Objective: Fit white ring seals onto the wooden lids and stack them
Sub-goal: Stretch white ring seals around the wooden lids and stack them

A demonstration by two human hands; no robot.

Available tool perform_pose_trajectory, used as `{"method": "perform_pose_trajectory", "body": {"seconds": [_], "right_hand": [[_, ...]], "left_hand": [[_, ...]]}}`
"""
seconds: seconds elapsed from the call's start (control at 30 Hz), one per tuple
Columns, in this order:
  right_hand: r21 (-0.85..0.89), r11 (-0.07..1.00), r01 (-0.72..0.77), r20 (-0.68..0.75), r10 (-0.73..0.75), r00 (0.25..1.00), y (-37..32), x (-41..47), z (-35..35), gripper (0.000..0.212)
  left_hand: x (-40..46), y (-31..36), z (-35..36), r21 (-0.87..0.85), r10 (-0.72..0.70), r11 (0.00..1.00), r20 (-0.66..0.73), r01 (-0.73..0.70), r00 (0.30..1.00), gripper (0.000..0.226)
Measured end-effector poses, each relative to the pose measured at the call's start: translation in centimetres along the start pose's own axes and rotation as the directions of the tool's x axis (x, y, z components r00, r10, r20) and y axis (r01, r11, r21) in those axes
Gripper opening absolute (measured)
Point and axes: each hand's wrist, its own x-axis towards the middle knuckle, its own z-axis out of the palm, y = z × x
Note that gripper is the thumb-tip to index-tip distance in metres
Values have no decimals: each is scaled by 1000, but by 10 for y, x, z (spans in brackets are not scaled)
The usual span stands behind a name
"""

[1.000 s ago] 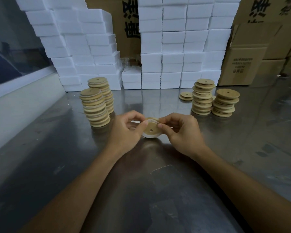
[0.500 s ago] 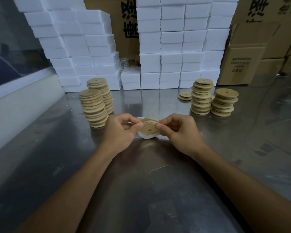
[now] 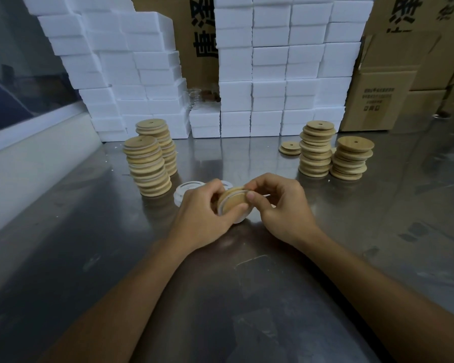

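Both hands pinching one wooden lid [image 3: 232, 203] dead center: left hand [image 3: 203, 214] gripping its edge, right hand [image 3: 281, 205] thumb on the rim. Loose white ring seals [image 3: 188, 188] at 10 o'clock, lid stacks [image 3: 147, 166] beyond on the table [image 3: 63, 258].

Both arms reach forward, left hand [image 3: 203, 208] and right hand [image 3: 281, 205] close together, fingers curled, pinching one lid [image 3: 232, 203]
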Motion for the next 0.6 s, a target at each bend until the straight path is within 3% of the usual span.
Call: {"method": "perform_pose_trajectory", "body": {"seconds": [0.17,0.37,0.6], "right_hand": [[124,992,-21,103,8,995,-4,0,2,13],[364,902,-234,204,168,965,-3,-2,-4,7],[502,775,-383,210,321,924,-5,4,-7,11]], "left_hand": [[1,-3,-1,94,1,995,158,-17,987,34],[-3,3,1,-38,-134,989,214,145,968,48],[-3,13,8,-270,-160,943,145,195,976,55]]}}
